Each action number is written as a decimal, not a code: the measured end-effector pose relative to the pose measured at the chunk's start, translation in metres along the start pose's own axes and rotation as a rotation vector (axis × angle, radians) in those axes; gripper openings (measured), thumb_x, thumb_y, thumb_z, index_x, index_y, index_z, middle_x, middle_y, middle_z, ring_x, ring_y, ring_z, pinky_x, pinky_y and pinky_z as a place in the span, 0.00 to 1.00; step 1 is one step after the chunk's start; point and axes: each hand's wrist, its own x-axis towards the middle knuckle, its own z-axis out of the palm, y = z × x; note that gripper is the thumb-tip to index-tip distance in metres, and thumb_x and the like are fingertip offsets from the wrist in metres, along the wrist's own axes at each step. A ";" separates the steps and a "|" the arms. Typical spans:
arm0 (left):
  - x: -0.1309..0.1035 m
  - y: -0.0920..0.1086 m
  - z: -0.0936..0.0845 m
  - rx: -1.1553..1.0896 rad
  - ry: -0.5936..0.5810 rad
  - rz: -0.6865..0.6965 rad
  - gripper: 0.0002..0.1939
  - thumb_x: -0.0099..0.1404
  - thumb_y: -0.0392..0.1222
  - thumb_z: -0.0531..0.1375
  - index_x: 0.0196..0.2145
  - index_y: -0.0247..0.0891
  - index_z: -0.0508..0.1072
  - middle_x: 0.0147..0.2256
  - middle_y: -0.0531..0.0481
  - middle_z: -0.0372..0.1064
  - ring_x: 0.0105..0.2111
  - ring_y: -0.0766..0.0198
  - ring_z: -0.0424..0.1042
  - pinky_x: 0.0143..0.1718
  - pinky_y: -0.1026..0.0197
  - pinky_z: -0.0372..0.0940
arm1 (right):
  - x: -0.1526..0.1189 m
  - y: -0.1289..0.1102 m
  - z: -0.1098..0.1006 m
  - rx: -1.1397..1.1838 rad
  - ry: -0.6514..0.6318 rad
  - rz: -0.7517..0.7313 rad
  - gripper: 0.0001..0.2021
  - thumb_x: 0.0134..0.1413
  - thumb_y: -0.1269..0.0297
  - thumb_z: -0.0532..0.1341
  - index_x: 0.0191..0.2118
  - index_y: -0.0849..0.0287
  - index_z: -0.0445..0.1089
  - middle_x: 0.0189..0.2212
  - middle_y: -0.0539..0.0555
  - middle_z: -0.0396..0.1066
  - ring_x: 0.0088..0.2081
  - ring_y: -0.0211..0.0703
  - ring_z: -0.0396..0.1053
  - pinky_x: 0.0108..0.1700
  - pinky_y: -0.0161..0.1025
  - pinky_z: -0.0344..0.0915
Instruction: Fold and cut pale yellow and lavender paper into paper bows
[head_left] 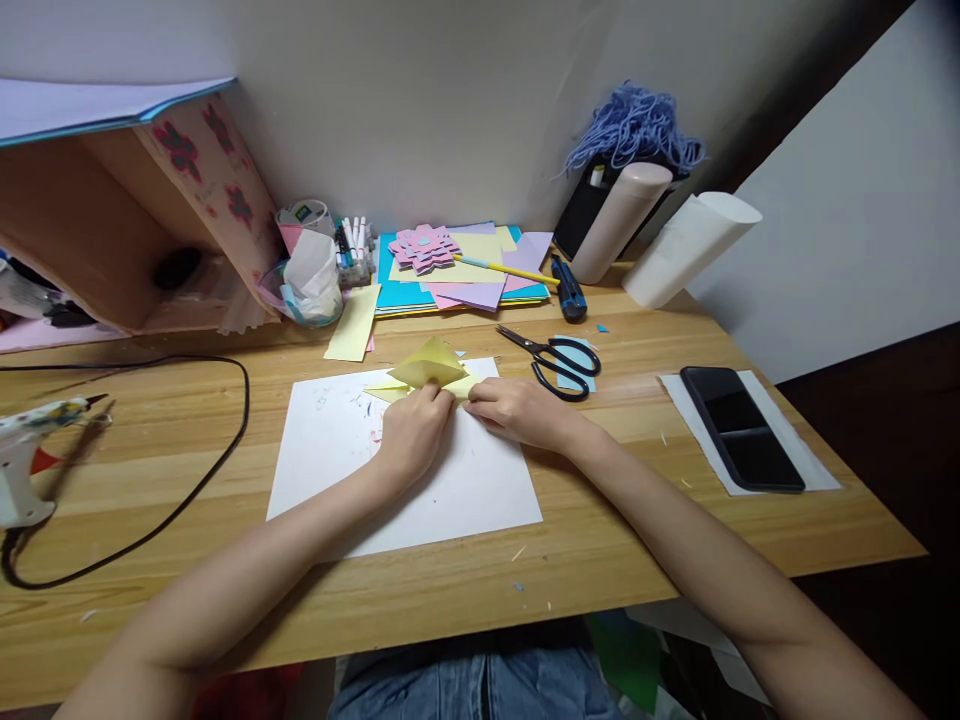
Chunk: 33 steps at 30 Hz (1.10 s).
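A folded piece of yellow paper (429,364) lies at the top of a white sheet (457,480), with one flap standing up. My left hand (412,425) is closed on its near edge, fingers pinched together. From the right, my right hand (521,410) has its fingertips pressed on the paper's right part, close to the left hand. Both hands partly cover the lower folds. Black-handled scissors (559,362) lie just beyond the right hand, partly over a small light-blue paper piece (576,350).
At the left are a glue gun (34,450) and its looping black cord (244,400). Behind stand a cardboard box (217,200), coloured papers (390,285) with a pink paper flower (424,248), a utility knife (568,290) and paper rolls (690,250). A phone (742,430) lies right.
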 end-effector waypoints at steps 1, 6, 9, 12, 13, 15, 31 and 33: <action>-0.001 -0.001 0.000 0.002 0.004 0.010 0.13 0.67 0.39 0.48 0.33 0.38 0.71 0.32 0.46 0.69 0.29 0.59 0.69 0.23 0.61 0.52 | -0.001 0.000 -0.002 0.014 -0.008 0.022 0.10 0.58 0.73 0.52 0.33 0.61 0.71 0.31 0.55 0.69 0.32 0.39 0.64 0.30 0.35 0.54; 0.001 -0.005 -0.002 -0.028 -0.018 0.049 0.14 0.66 0.39 0.49 0.32 0.38 0.74 0.31 0.45 0.70 0.29 0.58 0.69 0.23 0.61 0.54 | -0.006 0.004 -0.012 0.033 -0.086 0.127 0.09 0.52 0.76 0.56 0.25 0.62 0.69 0.28 0.54 0.67 0.29 0.38 0.63 0.26 0.35 0.48; 0.002 -0.006 -0.005 -0.050 -0.048 0.063 0.16 0.66 0.39 0.48 0.32 0.37 0.75 0.30 0.44 0.70 0.30 0.58 0.69 0.23 0.60 0.55 | -0.008 0.006 -0.019 0.030 -0.124 0.166 0.10 0.50 0.78 0.56 0.22 0.62 0.68 0.27 0.54 0.67 0.28 0.37 0.62 0.25 0.35 0.47; 0.003 -0.007 -0.008 -0.057 -0.061 0.075 0.16 0.66 0.38 0.48 0.33 0.37 0.75 0.30 0.45 0.70 0.30 0.58 0.69 0.22 0.60 0.55 | -0.011 0.009 -0.024 0.035 -0.142 0.184 0.12 0.50 0.77 0.55 0.20 0.62 0.67 0.26 0.53 0.66 0.27 0.37 0.62 0.25 0.35 0.47; 0.004 -0.007 -0.009 -0.052 -0.059 0.080 0.16 0.66 0.38 0.48 0.33 0.37 0.75 0.30 0.45 0.70 0.30 0.58 0.69 0.22 0.61 0.55 | -0.012 0.010 -0.025 0.036 -0.144 0.189 0.12 0.50 0.77 0.56 0.19 0.61 0.67 0.26 0.53 0.66 0.27 0.37 0.62 0.25 0.35 0.48; 0.004 -0.008 -0.010 -0.034 -0.054 0.102 0.15 0.65 0.36 0.49 0.33 0.36 0.75 0.30 0.45 0.71 0.30 0.58 0.69 0.21 0.61 0.53 | -0.015 0.013 -0.024 0.048 -0.135 0.205 0.12 0.50 0.77 0.56 0.19 0.61 0.68 0.25 0.53 0.67 0.27 0.37 0.63 0.26 0.35 0.49; 0.006 -0.018 -0.002 0.097 0.203 0.510 0.09 0.65 0.33 0.52 0.31 0.33 0.71 0.31 0.45 0.69 0.33 0.59 0.68 0.31 0.58 0.62 | 0.013 0.016 0.022 0.516 0.304 0.429 0.16 0.58 0.74 0.49 0.48 0.58 0.67 0.45 0.57 0.70 0.48 0.45 0.64 0.51 0.45 0.60; 0.005 -0.018 -0.004 0.078 0.163 0.557 0.09 0.65 0.31 0.51 0.35 0.32 0.71 0.33 0.44 0.70 0.34 0.60 0.68 0.33 0.58 0.63 | 0.017 0.017 0.023 0.507 0.329 0.442 0.14 0.58 0.74 0.51 0.45 0.59 0.69 0.41 0.57 0.71 0.45 0.45 0.65 0.49 0.43 0.60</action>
